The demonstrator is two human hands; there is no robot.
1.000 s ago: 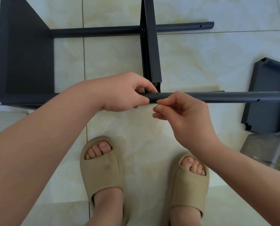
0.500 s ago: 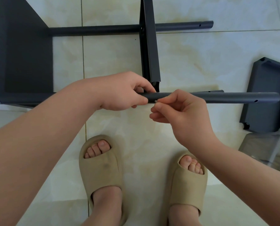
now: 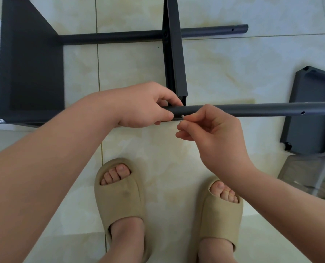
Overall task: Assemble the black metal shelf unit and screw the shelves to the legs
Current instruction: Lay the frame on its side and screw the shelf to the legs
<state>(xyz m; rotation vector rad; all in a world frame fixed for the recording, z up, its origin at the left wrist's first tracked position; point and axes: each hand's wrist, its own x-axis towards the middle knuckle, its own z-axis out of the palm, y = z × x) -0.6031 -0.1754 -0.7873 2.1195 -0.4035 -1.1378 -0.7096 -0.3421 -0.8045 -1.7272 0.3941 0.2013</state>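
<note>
Step in hand looks like screwing the middle shelf (image 3: 174,54) to the near leg (image 3: 252,110). Left hand (image 3: 148,105) wraps the leg at the joint. Just right of it, right hand (image 3: 211,133) pinches a small screw (image 3: 182,116), tip at the leg's side (hole hidden). Next: seat it square, then twist. Floor (image 3: 224,73) open past both hands; spare shelf panel (image 3: 313,111) sits far right, by the leg's free end.
</note>
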